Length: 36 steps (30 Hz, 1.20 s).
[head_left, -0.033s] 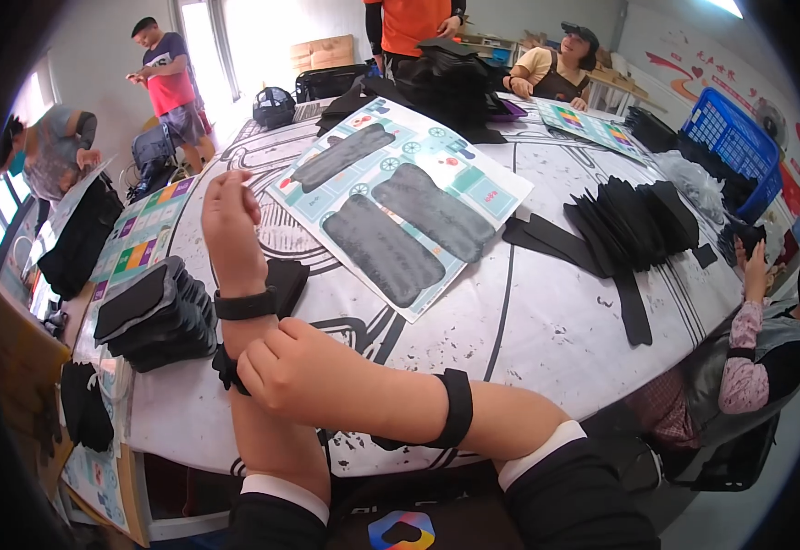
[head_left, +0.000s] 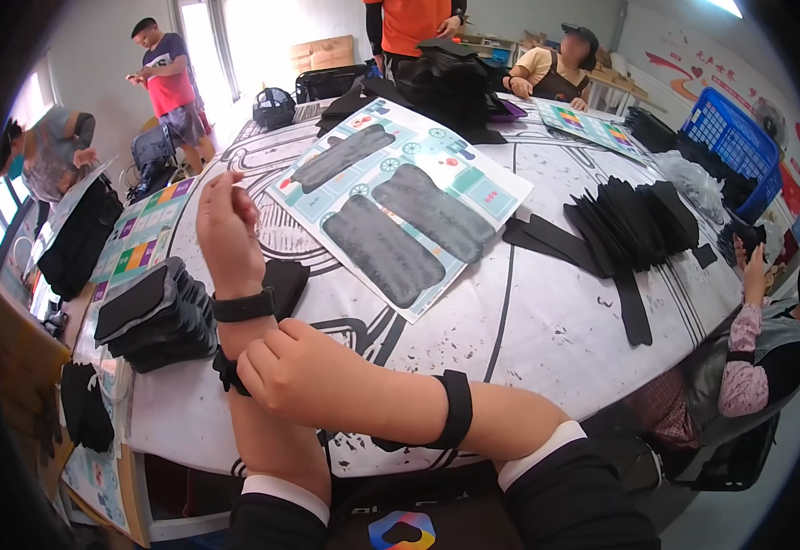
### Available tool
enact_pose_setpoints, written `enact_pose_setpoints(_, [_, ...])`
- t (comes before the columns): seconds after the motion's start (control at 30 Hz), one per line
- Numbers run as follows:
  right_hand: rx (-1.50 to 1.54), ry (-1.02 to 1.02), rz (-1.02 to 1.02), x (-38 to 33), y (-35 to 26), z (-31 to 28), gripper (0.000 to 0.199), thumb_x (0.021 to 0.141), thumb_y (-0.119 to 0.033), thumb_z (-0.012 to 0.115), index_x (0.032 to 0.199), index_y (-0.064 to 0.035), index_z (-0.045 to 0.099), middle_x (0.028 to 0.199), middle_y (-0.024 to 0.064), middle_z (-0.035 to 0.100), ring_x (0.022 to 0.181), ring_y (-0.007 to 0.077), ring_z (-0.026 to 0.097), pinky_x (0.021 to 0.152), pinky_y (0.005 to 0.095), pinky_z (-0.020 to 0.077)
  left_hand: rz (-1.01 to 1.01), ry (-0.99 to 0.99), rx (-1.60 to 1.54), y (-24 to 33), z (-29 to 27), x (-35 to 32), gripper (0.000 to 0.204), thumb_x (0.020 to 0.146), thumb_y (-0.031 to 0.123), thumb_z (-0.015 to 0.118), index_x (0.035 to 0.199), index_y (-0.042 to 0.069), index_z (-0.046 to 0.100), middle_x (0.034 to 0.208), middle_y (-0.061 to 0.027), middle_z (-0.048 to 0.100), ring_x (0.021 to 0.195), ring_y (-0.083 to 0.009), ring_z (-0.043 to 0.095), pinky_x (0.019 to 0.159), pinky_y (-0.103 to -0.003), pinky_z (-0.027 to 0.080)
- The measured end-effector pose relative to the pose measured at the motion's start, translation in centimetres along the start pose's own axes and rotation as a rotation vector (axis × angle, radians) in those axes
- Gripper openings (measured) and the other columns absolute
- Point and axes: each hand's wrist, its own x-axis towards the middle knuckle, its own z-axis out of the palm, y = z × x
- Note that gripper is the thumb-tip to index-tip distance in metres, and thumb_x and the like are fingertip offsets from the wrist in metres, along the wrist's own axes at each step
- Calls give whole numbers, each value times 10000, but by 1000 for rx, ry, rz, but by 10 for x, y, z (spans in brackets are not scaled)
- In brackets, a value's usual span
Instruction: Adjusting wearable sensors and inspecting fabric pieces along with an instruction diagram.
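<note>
Black strap circles the raised left forearm near the table's front edge; right hand pinches it, left hand fisted empty. Fastening seems underway; next, pressing its end flat.

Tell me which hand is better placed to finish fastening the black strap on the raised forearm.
Probably the right hand: it already grips the black strap on the left forearm. The left hand is raised in a fist.

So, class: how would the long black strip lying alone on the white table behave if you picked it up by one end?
The black strip looks thin and flat, so probably floppy and light. It lies flush on the table, so it likely won't roll or tip.
</note>
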Motion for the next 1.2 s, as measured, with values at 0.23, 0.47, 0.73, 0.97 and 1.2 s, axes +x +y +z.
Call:
enact_pose_setpoints(0.23, [178, 30, 74, 1, 15, -1, 171, 602, -112, 550, 745, -31, 501, 678, 39, 456, 616, 178, 490, 595, 274, 405, -115, -78, -413, 11, -6, 5, 117, 874, 119, 520, 882, 3, 513, 621, -8, 461, 543, -90, 414, 512, -221, 351])
enact_pose_setpoints(0.47, [551, -44, 150, 4, 32, -29, 251, 708, -192, 673, 846, -29, 542, 756, 69, 527, 715, 243, 549, 670, 328, 448, -76, -36, -357, 25, 0, -2, 109, 874, 109, 517, 862, 2, 528, 613, -15, 461, 542, -91, 417, 513, -223, 341])
enact_pose_setpoints(0.73, [1733, -358, 865, -13, 74, 1, 216, 892, -173, 533, 1033, -9, 544, 939, 58, 598, 893, 119, 573, 803, 258, 468, 113, -635, -720, 90, 19, -44, 209, 939, 203, 368, 883, 40, 487, 610, -13, 394, 527, -107, 354, 563, -251, 314])
enact_pose_setpoints(0.97, [1979, -690, 724, -16, 56, 5, 203, 899, -196, 495, 914, -15, 586, 779, 33, 592, 722, 98, 593, 666, 243, 511, -65, -932, -549, 87, 56, -87, 126, 928, 162, 371, 850, 71, 411, 597, -19, 394, 513, -112, 370, 569, -269, 304])
enact_pose_setpoints(1.2, [1883, -629, 613, -17, 59, 1, 191, 877, -164, 522, 934, 4, 591, 814, 60, 597, 733, 128, 599, 681, 261, 525, -117, -998, -472, 81, 64, -95, 180, 940, 189, 336, 839, 56, 404, 594, -39, 428, 503, -130, 396, 525, -280, 322])
